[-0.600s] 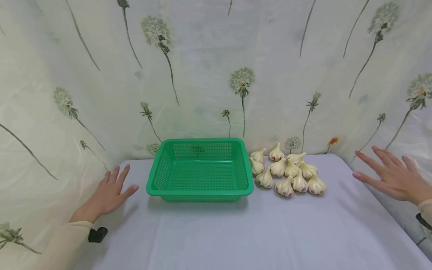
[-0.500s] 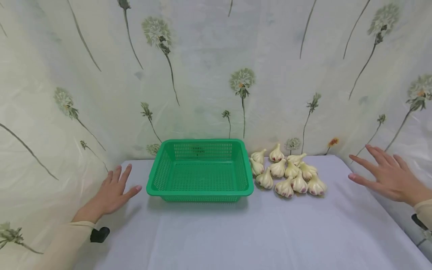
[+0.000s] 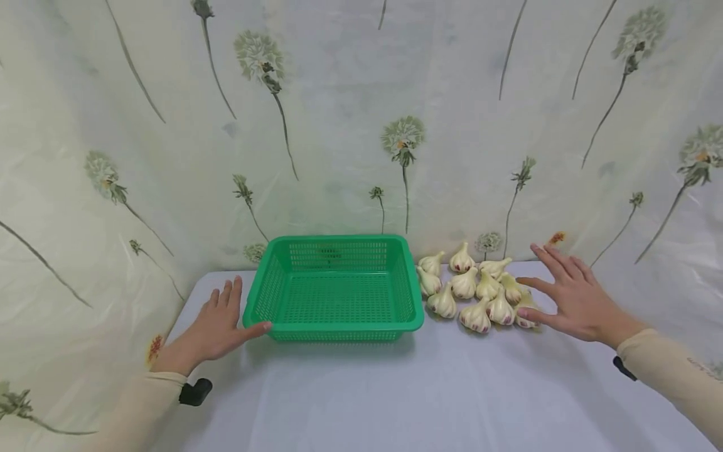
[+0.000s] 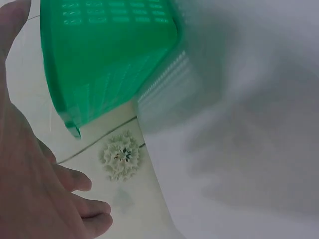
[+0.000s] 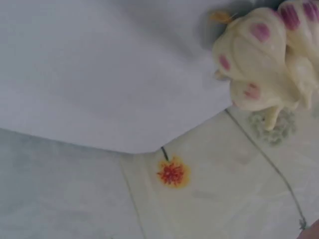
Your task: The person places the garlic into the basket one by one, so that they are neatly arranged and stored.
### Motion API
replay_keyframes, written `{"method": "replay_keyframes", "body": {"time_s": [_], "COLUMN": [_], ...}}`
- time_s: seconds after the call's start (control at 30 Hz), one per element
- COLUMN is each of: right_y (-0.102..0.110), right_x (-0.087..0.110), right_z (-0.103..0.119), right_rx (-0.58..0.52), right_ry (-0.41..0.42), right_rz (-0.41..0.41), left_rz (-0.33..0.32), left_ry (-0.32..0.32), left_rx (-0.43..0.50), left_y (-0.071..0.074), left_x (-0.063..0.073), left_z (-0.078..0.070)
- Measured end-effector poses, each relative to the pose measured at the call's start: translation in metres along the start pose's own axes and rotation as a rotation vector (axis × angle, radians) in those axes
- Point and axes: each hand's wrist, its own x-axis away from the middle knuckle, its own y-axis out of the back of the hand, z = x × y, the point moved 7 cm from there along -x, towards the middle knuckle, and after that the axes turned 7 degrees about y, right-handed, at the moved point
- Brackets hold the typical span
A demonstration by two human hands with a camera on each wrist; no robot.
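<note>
Pale, glossy sheeting [image 3: 339,81] printed with long-stemmed dandelions [image 3: 403,134] rises beyond the white table [image 3: 361,402] and along its left and right sides. An orange flower [image 5: 172,173] is printed near the far right corner. Soft light gleams at left.

Screened-off tabletop [image 3: 367,395], dandelion-print sheeting [image 3: 339,176] around

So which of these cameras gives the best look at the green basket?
The head view: it shows the green basket's rim, walls and floor together. The left wrist view catches only part of its outside, cut off by the picture's edge. The right wrist view doesn't show it.
</note>
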Motion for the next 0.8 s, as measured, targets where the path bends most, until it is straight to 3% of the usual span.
{"method": "replay_keyframes", "body": {"time_s": [0.13, 0.37, 0.53, 0.8], "right_y": [-0.012, -0.028, -0.043, -0.065], "right_x": [-0.018, -0.051, -0.070, -0.087], "right_z": [0.021, 0.046, 0.057, 0.069], "right_rx": [-0.024, -0.094, -0.145, -0.220], "right_ry": [0.056, 0.064, 0.025, -0.041], "right_rz": [-0.034, -0.053, -0.095, -0.126], "left_rz": [0.028, 0.094, 0.047, -0.001], "left_ry": [0.017, 0.009, -0.027, -0.043], "left_rx": [0.008, 0.116, 0.150, 0.113], "left_y": [-0.008, -0.018, -0.018, -0.020], "left_x": [-0.004, -0.007, -0.007, -0.006], "left_z": [-0.003, -0.001, -0.001, 0.000]}}
